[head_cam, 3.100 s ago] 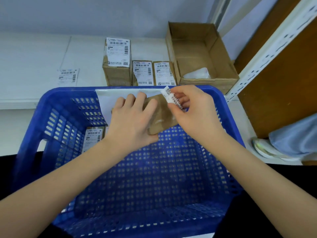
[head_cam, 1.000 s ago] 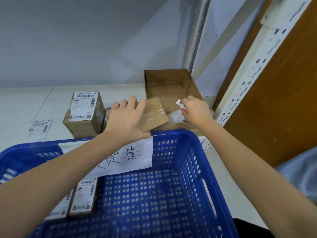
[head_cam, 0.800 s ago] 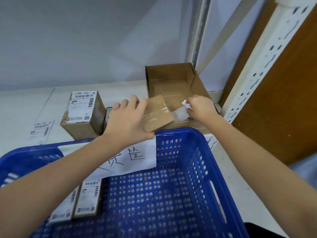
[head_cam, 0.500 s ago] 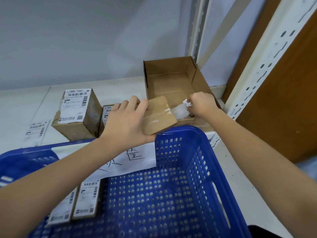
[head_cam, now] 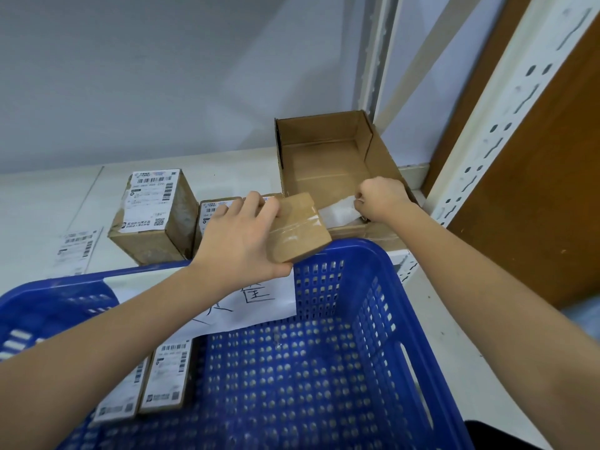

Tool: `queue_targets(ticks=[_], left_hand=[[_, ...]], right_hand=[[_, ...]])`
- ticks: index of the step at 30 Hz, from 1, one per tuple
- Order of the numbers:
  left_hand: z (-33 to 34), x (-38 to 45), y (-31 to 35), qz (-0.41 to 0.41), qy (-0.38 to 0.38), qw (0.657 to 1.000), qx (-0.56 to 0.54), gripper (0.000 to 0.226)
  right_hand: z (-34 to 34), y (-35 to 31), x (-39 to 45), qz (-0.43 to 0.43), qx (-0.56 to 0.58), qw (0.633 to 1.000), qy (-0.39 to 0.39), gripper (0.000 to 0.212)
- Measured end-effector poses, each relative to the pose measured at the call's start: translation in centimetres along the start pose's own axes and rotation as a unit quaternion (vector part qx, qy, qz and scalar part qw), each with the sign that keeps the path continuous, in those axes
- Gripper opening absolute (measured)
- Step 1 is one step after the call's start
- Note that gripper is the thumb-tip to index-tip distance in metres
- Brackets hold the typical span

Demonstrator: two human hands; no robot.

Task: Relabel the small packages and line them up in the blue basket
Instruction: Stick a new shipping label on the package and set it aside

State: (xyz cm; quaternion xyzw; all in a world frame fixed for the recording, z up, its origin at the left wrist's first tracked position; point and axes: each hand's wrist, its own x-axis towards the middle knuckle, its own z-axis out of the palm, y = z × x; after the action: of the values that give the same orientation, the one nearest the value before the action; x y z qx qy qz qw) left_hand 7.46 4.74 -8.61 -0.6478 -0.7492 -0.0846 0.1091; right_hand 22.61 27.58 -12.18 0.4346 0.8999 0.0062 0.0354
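Handwritten "筐" on paper sign (head_cam: 246, 303); package labels unreadable.

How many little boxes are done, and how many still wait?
Two labelled boxes already lie side by side in the blue basket. The left hand holds a bare box above the basket's rim; the right hand is curled inside the open carton. At least two boxes wait on the shelf.

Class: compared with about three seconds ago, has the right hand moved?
Yes. The right hand has left the blue basket and now reaches over the near edge of the open cardboard box.
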Motion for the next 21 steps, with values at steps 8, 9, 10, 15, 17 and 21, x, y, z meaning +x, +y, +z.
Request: queue_targets(ticks=[8,9,10,15,17,21], left_hand=[[-0.9,-1.6,-0.9,-0.001,-0.071,0.997,-0.003,0.076],[-1.1,-1.9,-1.0,0.000,-0.079,0.997,-0.006,0.076],[-1.3,-2.3,-1.2,0.000,-0.086,0.996,-0.010,0.076],[-2.6,-4.1,-2.3,0.005,-0.099,0.995,-0.018,0.078],[-3.1,-5.1,-2.7,0.014,-0.087,0.996,-0.028,0.077],[-4.4,-7.1,-3.4,0.032,-0.068,0.995,-0.058,0.079]], right_hand=[[-6.1,-2.2,-4.1,-0.164,0.111,0.977,0.083,0.046],[-6.8,-2.6,-4.9,-0.191,0.121,0.971,0.075,0.050],[-7.3,-3.0,-5.8,-0.215,0.123,0.967,0.067,0.054],[-8.3,-6.9,-10.1,-0.301,0.062,0.951,0.017,0.093],[-7.8,-8.6,-11.7,-0.331,0.021,0.943,0.015,0.099],[-6.6,-11.0,-14.2,-0.365,0.055,0.928,0.052,0.097]])
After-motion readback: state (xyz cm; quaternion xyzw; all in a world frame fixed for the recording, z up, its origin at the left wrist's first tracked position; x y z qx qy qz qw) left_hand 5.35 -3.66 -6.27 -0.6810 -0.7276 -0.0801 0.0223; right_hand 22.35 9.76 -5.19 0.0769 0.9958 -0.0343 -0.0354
